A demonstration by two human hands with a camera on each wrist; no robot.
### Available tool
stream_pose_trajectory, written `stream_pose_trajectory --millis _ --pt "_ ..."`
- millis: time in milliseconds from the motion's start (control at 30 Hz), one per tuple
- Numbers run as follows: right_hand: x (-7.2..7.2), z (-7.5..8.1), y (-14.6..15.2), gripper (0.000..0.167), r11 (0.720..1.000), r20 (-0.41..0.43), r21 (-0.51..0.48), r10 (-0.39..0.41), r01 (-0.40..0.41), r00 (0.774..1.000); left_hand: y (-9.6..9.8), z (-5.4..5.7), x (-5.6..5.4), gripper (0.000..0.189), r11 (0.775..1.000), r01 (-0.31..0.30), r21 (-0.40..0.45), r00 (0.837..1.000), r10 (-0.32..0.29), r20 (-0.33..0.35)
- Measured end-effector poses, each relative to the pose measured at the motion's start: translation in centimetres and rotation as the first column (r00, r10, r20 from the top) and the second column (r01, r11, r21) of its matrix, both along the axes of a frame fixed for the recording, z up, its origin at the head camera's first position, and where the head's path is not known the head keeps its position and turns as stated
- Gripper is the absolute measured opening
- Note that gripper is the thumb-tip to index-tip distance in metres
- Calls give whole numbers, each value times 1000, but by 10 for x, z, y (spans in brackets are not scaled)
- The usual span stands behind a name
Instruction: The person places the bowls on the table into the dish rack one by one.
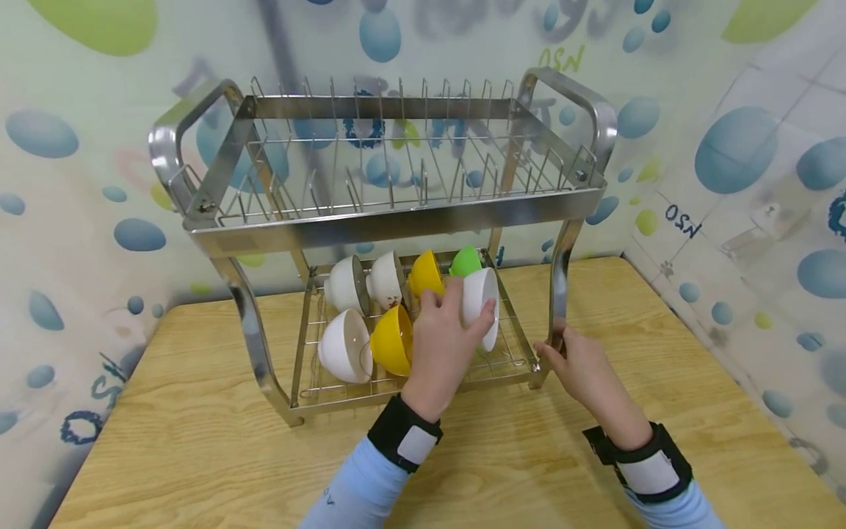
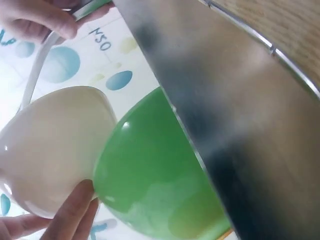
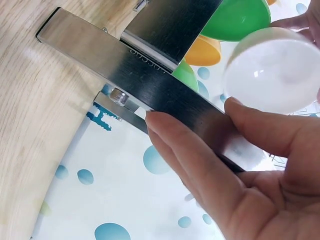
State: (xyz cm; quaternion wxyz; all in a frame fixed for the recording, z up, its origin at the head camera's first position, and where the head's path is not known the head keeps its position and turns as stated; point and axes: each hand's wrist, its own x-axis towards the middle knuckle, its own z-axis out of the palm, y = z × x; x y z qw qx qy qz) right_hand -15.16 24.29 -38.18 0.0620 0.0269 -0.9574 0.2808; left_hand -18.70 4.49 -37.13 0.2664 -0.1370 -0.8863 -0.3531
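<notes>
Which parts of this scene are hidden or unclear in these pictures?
- Head view: the left hand covers part of the white bowl it grips, and that bowl hides most of the green bowl.
- Head view: the small print on the second white bowl is too small to make out.
- Left wrist view: a blurred rack bar fills the right side.
- Right wrist view: the right hand covers the rack leg it holds.

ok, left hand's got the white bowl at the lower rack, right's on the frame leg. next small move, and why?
Probably ease the white bowl down onto the lower rack, in the open spot right of the yellow bowl. The left hand holds it on edge above the wires, before the green bowl; the right hand steadies the frame.
</notes>
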Motion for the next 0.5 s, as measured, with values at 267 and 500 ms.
stream_pose_trajectory --millis 267,500 --pt "-1 -1 1 22 1000 19 11 -5 4 1000 25 -8 -15 61 947 -137 -290 977 82 -194" --pt "-1 -1 2 21 1000 36 4 -3 3 999 37 -14 -21 65 890 -170 -423 980 109 -163"
